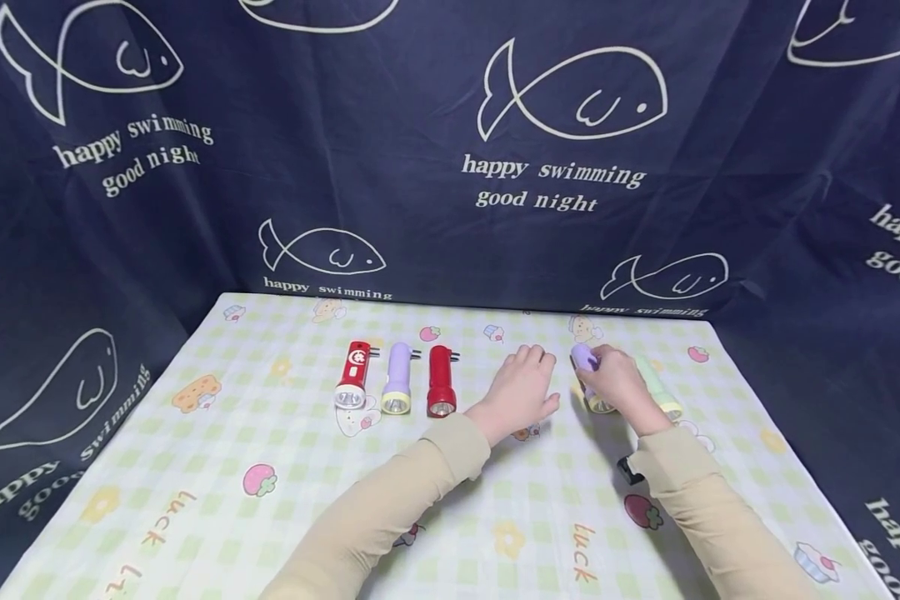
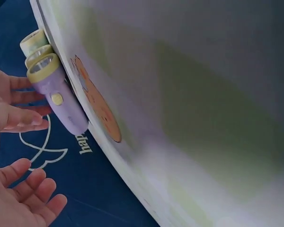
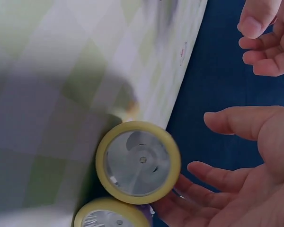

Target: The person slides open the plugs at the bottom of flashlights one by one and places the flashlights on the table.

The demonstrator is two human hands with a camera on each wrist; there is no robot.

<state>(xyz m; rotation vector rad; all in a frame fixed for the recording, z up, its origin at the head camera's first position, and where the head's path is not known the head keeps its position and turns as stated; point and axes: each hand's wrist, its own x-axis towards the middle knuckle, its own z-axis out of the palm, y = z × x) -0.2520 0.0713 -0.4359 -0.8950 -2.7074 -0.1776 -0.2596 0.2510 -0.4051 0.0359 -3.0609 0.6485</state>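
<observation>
Two hands (image 1: 619, 383): one touches a flashlight (image 2: 62, 90); three flashlights (image 1: 398, 373) lie left.

Room before red flashlights (image 1: 441, 375); left sleeve (image 1: 390, 490) blocks rightward

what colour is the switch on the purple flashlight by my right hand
The switch is yellow; left wrist view shows it best.
</observation>
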